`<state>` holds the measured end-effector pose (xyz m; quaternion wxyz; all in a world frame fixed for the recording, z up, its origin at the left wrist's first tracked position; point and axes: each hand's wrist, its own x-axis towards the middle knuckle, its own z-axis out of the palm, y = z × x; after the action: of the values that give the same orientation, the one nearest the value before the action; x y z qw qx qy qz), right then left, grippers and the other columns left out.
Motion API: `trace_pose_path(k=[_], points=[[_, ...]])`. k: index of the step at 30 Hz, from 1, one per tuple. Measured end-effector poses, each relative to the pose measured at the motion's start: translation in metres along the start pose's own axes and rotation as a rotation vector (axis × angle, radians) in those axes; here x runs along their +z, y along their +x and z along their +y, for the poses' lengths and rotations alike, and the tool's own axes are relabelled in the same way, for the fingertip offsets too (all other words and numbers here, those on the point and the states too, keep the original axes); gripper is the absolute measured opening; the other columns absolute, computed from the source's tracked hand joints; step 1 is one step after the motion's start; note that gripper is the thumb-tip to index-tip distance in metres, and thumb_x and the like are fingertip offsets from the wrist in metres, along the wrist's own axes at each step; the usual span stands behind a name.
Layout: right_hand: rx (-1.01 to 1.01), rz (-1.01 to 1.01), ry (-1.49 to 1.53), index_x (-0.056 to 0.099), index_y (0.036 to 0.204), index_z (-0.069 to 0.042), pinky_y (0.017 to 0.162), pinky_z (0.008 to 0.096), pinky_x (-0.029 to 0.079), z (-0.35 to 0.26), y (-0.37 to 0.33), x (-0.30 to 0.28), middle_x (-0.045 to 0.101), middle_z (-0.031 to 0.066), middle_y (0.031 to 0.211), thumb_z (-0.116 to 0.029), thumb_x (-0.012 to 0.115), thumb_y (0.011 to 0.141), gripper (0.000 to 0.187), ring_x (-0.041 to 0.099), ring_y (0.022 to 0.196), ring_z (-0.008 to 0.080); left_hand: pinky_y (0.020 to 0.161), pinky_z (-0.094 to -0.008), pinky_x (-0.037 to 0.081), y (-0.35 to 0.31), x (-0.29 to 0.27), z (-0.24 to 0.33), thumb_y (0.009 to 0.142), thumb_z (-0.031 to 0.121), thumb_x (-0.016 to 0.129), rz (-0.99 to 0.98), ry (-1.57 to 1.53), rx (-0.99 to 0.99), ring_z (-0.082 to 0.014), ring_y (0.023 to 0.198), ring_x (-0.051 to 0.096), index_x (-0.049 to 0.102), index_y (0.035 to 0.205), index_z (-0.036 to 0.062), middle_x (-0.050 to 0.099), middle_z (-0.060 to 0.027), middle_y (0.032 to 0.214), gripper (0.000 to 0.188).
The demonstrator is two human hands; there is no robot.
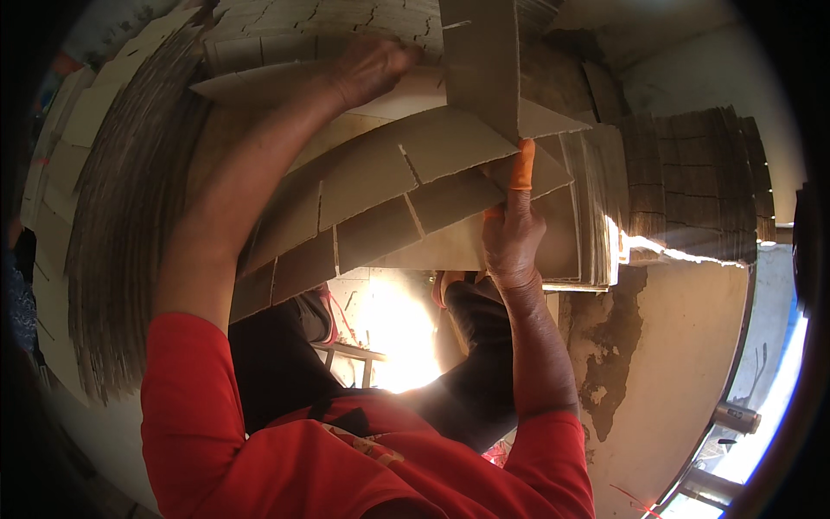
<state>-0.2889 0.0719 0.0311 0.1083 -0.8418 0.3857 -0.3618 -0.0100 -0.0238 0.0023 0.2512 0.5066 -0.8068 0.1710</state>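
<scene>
My right hand (516, 242), with orange finger covers, pinches the right end of slotted cardboard strips (372, 186). These lie fanned, one over the other, and slant down to the left above my lap. A tall cardboard strip (481, 65) stands crosswise just beyond the index fingertip. Farther off, my left hand (376, 69) is closed, its arm reaching over the strips. It is over another long strip (402, 97), near slotted cardboard pieces (346, 22) at the far edge. Whatever the left fingers hold, if anything, is hidden.
A long stack of cardboard strips (130, 208) runs along the left. To the right are a pale cardboard stack (596, 208) and a darker slotted stack (696, 186). The stained board surface (683, 346) is at the right. Bright light glares between my legs.
</scene>
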Motion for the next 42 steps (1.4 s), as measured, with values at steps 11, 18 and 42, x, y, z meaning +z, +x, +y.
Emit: trace_pose_path(k=[11, 18, 42], points=[[0.021, -0.062, 0.025, 0.02, 0.144, -0.007, 0.07, 0.0337, 0.055, 0.002, -0.007, -0.006, 0.062, 0.0204, 0.108, 0.017, 0.049, 0.075, 0.079, 0.065, 0.09, 0.0309, 0.057, -0.0405, 0.048, -0.003, -0.001, 0.013, 0.068, -0.002, 0.06, 0.055, -0.09, -0.046, -0.0309, 0.068, 0.06, 0.054, 0.082, 0.0053, 0.06, -0.0129, 0.07, 0.016], [0.054, -0.107, -0.003, 0.019, 0.145, -0.008, 0.058, 0.0373, 0.052, 0.015, -0.016, 0.002, 0.062, 0.0195, 0.092, 0.014, 0.05, 0.075, 0.079, 0.064, 0.07, 0.0308, 0.059, -0.0389, 0.048, 0.005, -0.025, 0.047, 0.068, -0.005, 0.06, 0.081, -0.269, -0.085, -0.0305, 0.072, 0.06, 0.054, 0.085, 0.0036, 0.061, -0.0133, 0.075, 0.02], [-0.012, -0.04, -0.034, 0.025, 0.143, -0.006, 0.062, 0.0283, 0.054, 0.012, -0.017, 0.004, 0.063, 0.0177, 0.101, 0.018, 0.05, 0.073, 0.078, 0.066, 0.074, 0.0233, 0.086, -0.0375, 0.042, 0.0, 0.046, -0.032, 0.068, 0.008, 0.062, 0.025, 0.22, -0.131, -0.0256, 0.102, 0.052, 0.054, 0.102, 0.0088, 0.057, -0.0072, 0.099, 0.035]])
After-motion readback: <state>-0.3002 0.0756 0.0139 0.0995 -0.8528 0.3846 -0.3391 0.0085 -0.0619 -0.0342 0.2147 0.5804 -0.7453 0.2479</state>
